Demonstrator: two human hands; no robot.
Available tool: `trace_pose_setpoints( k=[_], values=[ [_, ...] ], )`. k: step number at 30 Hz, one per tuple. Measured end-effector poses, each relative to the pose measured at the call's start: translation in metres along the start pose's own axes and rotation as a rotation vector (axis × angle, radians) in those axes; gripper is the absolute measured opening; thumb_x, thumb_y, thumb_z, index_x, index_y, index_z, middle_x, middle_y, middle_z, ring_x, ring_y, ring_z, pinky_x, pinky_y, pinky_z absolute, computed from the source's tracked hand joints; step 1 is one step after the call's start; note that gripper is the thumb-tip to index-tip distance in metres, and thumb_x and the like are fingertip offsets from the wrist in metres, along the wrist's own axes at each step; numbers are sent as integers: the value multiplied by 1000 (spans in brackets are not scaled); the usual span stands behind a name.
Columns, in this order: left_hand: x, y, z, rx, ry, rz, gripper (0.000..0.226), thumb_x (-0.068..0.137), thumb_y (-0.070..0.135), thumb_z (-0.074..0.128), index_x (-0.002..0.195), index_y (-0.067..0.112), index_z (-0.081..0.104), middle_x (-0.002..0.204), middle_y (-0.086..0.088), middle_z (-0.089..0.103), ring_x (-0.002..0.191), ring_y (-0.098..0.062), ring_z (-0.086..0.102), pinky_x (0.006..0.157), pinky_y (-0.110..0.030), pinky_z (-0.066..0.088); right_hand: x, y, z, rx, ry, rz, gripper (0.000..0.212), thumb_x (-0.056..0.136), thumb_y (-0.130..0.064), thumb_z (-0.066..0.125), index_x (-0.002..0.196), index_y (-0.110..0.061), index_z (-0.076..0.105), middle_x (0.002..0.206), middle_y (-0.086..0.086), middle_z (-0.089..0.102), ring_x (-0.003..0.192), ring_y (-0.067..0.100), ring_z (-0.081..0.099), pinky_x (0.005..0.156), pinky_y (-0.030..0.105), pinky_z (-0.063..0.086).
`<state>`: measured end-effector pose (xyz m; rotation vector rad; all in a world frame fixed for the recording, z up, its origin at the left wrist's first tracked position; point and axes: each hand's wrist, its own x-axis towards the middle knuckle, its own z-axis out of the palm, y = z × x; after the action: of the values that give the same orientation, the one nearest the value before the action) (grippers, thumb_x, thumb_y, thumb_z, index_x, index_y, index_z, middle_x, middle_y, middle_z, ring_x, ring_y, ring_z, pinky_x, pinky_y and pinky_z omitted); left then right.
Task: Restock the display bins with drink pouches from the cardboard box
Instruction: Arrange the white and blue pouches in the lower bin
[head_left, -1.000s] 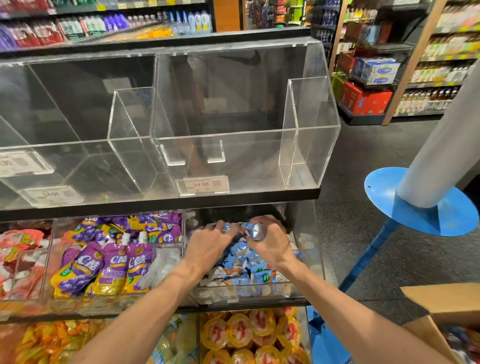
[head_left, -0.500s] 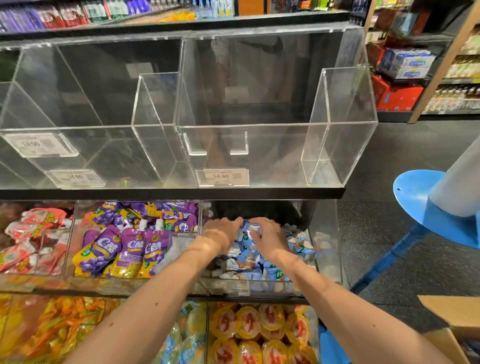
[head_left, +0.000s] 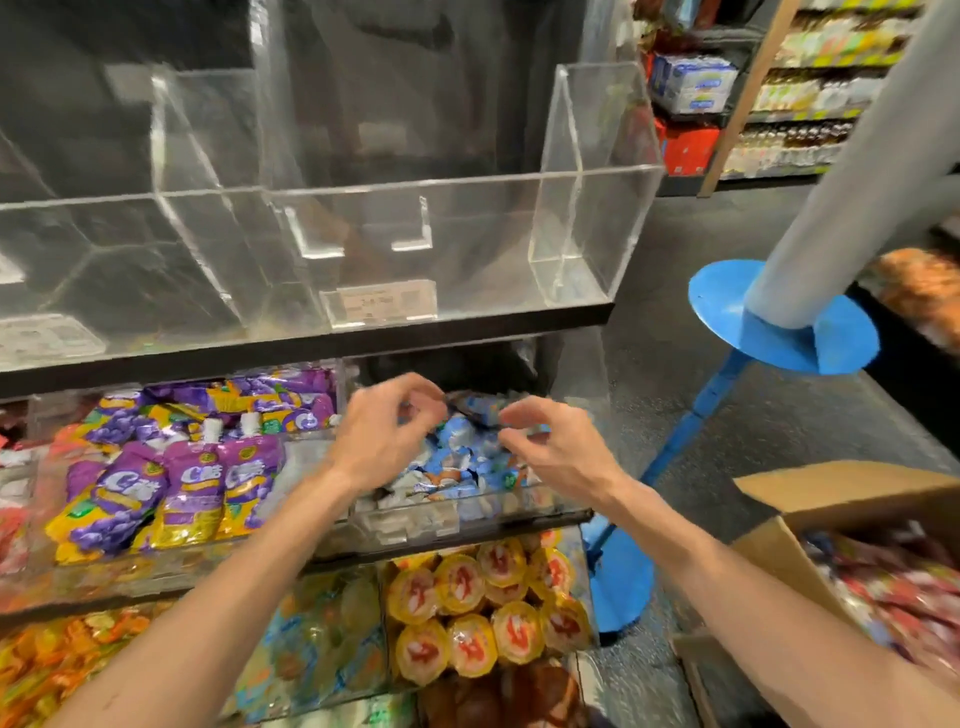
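Observation:
Blue-and-white drink pouches (head_left: 457, 460) lie heaped in the clear middle-shelf bin (head_left: 415, 522). My left hand (head_left: 382, 431) hovers over the left side of that heap with its fingers loosely curled and nothing in them. Over the right side, my right hand (head_left: 558, 449) is held the same way, also holding nothing. The open cardboard box (head_left: 831, 499) stands on the floor at the lower right, with blurred red pouches (head_left: 904, 592) inside.
Purple pouches (head_left: 182, 478) fill the bin to the left. Large clear bins (head_left: 415, 234) on the shelf above hold nothing. Yellow-lidded cups (head_left: 467, 597) sit on the shelf below. A blue stand with a grey pole (head_left: 779, 322) rises to the right of the shelf.
Both hands were down among the blue pouches; they have now lifted off the heap and moved apart. The view has swung left and down, showing more of the box.

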<state>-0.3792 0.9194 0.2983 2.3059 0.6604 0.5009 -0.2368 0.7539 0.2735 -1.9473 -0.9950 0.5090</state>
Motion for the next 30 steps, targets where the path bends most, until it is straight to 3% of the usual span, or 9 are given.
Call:
trace_pose_setpoints(
  k=[2, 5, 9, 12, 17, 21, 25, 28, 30],
  values=[
    [-6, 26, 13, -123, 15, 97, 5, 89, 20, 72, 93, 23, 72, 78, 15, 70, 71, 2, 63, 68, -11, 47, -38, 4, -25, 45, 110, 21, 12, 91, -11, 69, 102, -11, 73, 93, -7, 72, 83, -5, 65, 75, 13, 50],
    [-14, 75, 55, -290, -58, 263, 4, 88, 14, 74, 91, 15, 73, 76, 11, 69, 67, 0, 62, 66, -11, 46, -99, 24, -60, 42, 307, 112, 7, 91, -11, 70, 93, -17, 73, 88, -5, 73, 82, 2, 67, 72, 12, 50],
    [-22, 128, 128, -329, -246, 429, 10, 87, 22, 74, 95, 19, 70, 81, 12, 70, 74, -3, 63, 69, -15, 48, -176, 68, -98, 9, 547, 297, 5, 91, -19, 71, 93, -23, 73, 90, -7, 74, 87, 5, 66, 75, 18, 51],
    [-34, 163, 191, -322, -394, 498, 19, 86, 33, 69, 98, 18, 69, 87, 9, 69, 78, 1, 60, 73, -13, 45, -227, 100, -119, 27, 687, 431, 5, 91, -15, 70, 93, -19, 72, 88, -5, 71, 83, 4, 63, 73, 12, 46],
    [-59, 221, 300, -74, -688, 639, 29, 92, 34, 64, 113, 13, 64, 107, -10, 68, 105, -29, 61, 89, -38, 47, -312, 178, -154, 49, 821, 799, 10, 93, -27, 69, 100, -20, 70, 99, -6, 70, 92, 8, 63, 75, 20, 45],
    [-74, 256, 403, 87, -936, 619, 40, 92, 28, 64, 129, 15, 56, 124, -11, 61, 120, -30, 53, 96, -38, 44, -374, 240, -180, 17, 827, 1072, 25, 93, -27, 67, 115, -16, 67, 119, 2, 66, 112, 24, 61, 85, 30, 44],
    [-86, 266, 501, 260, -1087, 582, 37, 90, 31, 63, 125, 20, 57, 118, -13, 61, 112, -34, 57, 93, -41, 46, -408, 301, -209, 90, 805, 1212, 12, 91, -21, 69, 103, -21, 65, 101, 2, 68, 103, 25, 64, 80, 30, 46],
    [-79, 261, 563, 391, -1111, 397, 38, 92, 27, 62, 128, 16, 56, 120, -16, 59, 113, -37, 57, 92, -39, 46, -417, 351, -222, 116, 688, 1298, 22, 93, -23, 67, 114, -15, 65, 105, 7, 70, 101, 26, 64, 83, 35, 51],
    [-72, 260, 590, 410, -1050, 207, 44, 94, 33, 61, 132, 12, 52, 128, -18, 57, 117, -37, 55, 94, -40, 45, -410, 377, -226, 149, 579, 1306, 24, 95, -27, 64, 118, -20, 60, 106, 9, 69, 98, 29, 64, 75, 34, 49]
  ],
)
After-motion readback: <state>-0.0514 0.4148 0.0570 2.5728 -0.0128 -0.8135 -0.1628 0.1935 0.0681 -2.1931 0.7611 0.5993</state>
